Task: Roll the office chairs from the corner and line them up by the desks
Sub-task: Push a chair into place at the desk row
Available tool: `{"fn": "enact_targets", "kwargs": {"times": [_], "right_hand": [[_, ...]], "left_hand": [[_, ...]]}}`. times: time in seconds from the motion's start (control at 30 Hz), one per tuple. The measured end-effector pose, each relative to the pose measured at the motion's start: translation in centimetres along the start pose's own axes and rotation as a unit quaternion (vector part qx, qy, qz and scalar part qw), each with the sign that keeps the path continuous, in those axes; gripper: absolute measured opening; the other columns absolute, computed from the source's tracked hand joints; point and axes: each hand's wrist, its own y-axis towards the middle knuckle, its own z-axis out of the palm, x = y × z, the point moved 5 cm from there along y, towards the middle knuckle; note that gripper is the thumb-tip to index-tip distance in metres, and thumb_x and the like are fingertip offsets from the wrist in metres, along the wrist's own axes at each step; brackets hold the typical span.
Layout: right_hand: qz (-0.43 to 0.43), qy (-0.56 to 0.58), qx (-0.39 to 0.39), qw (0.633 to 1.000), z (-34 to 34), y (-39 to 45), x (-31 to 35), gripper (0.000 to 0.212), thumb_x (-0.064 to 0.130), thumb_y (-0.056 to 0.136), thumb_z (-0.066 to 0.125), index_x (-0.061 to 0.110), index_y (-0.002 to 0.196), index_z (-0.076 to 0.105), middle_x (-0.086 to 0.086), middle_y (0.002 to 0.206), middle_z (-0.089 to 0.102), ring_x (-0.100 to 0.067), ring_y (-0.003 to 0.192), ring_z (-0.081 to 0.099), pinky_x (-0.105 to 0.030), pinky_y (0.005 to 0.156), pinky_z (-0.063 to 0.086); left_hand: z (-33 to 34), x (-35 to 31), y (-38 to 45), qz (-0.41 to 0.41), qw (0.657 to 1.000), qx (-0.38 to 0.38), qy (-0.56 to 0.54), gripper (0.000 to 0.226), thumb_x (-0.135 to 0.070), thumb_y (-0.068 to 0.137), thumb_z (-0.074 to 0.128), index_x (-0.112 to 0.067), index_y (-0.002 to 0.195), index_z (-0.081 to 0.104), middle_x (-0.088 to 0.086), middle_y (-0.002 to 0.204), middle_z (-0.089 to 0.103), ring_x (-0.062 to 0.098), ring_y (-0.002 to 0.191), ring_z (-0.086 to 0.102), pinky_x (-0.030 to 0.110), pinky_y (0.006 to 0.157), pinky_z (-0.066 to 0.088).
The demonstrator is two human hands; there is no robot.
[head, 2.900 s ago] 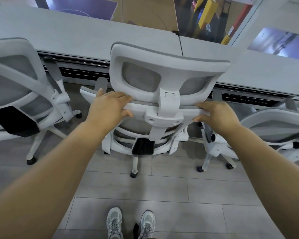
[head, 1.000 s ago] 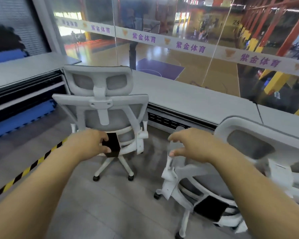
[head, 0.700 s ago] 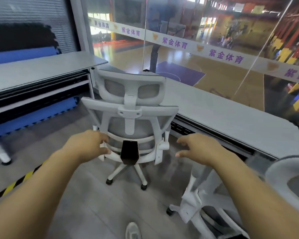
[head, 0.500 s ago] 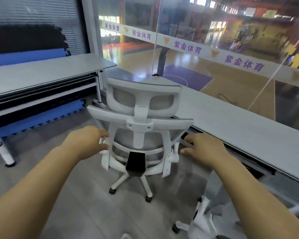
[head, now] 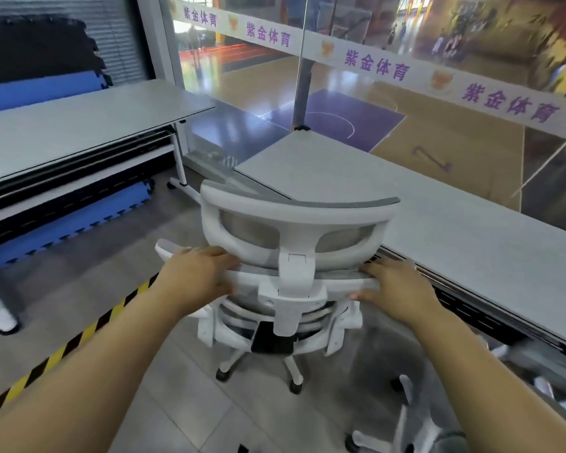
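- The chair stands upright between the two hands, its back toward the person and its seat side facing away, toward the corner where two surfaces meet.
- The top bar of its backrest runs crosswise from one hand to the other; the headrest rises just above that bar.
- The left hand curls over the left end of the bar, fingers on top and thumb below.
- The right hand grips the right end of the bar, fingers laid along the top and thumb tucked under.
- The frame is smooth white plastic with rounded edges; headrest and back carry grey mesh, and a black block sits low on the spine.
- White legs with dark casters splay out on the grey tiled floor below the hands.
- Right of the right hand, a long pale grey surface runs along a glass wall bearing a white strip of purple characters.
- Left of the left hand stands another grey surface on white legs, with blue foam mats under it.
- A yellow-and-black striped tape crosses the floor beneath the left forearm.
- The blurred white base of a second chair sits under the right forearm, close by the first chair's casters.
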Motion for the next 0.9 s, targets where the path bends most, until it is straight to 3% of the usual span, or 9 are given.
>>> {"fn": "enact_targets", "kwargs": {"times": [0.13,0.23,0.37,0.47,0.6,0.9], "right_hand": [[0.044,0.041,-0.011,0.998,0.4,-0.1,-0.3,0.062,0.059,0.075,0.063,0.032,0.129,0.050,0.005,0.127,0.052,-0.017,0.117,0.045,-0.032,0.080,0.041],[0.075,0.051,-0.015,0.996,0.7,-0.5,-0.1,0.059,0.057,0.074,0.065,0.032,0.127,0.052,0.005,0.126,0.053,-0.016,0.118,0.045,-0.032,0.080,0.041],[0.125,0.096,-0.039,0.987,1.3,-1.2,0.7,0.060,0.058,0.069,0.069,0.033,0.122,0.056,0.007,0.128,0.053,-0.015,0.117,0.047,-0.034,0.084,0.044],[0.164,0.119,-0.057,0.978,1.6,-2.1,2.8,0.056,0.051,0.069,0.074,0.033,0.120,0.058,0.011,0.126,0.053,-0.016,0.116,0.047,-0.035,0.083,0.043],[0.194,0.137,-0.092,0.967,1.9,-3.1,6.9,0.042,0.044,0.069,0.076,0.029,0.107,0.065,0.015,0.101,0.058,-0.016,0.102,0.053,-0.032,0.070,0.041],[0.210,0.098,-0.120,0.965,4.2,-3.7,13.9,0.055,0.057,0.073,0.065,0.022,0.115,0.062,0.005,0.114,0.062,-0.023,0.105,0.050,-0.036,0.082,0.046]], "left_hand": [[-0.2,1.2,1.6,0.030,0.998,0.044,-0.025,0.048,-0.050,0.078,0.064,-0.036,0.123,0.055,-0.016,0.125,0.052,0.013,0.113,0.050,0.028,0.081,0.043],[-0.1,1.8,2.1,0.061,0.995,0.073,-0.015,0.053,-0.060,0.075,0.061,-0.039,0.123,0.054,-0.018,0.125,0.051,0.011,0.113,0.050,0.032,0.084,0.047],[-0.1,3.3,2.5,0.111,0.991,0.069,-0.006,0.078,-0.082,0.057,0.033,-0.042,0.121,0.055,-0.021,0.124,0.053,0.009,0.111,0.052,0.031,0.082,0.049],[-0.5,4.9,2.7,0.144,0.987,0.064,-0.010,0.057,-0.068,0.072,0.054,-0.041,0.122,0.055,-0.021,0.125,0.052,0.010,0.112,0.052,0.030,0.082,0.047],[-0.9,7.9,2.8,0.180,0.983,0.033,-0.018,0.047,-0.055,0.079,0.059,-0.037,0.122,0.056,-0.015,0.119,0.056,0.013,0.110,0.054,0.027,0.076,0.045],[-0.6,14.7,3.8,0.228,0.972,-0.053,-0.024,0.045,-0.047,0.079,0.057,-0.024,0.118,0.060,-0.003,0.119,0.064,0.025,0.105,0.060,0.042,0.093,0.039]]}}
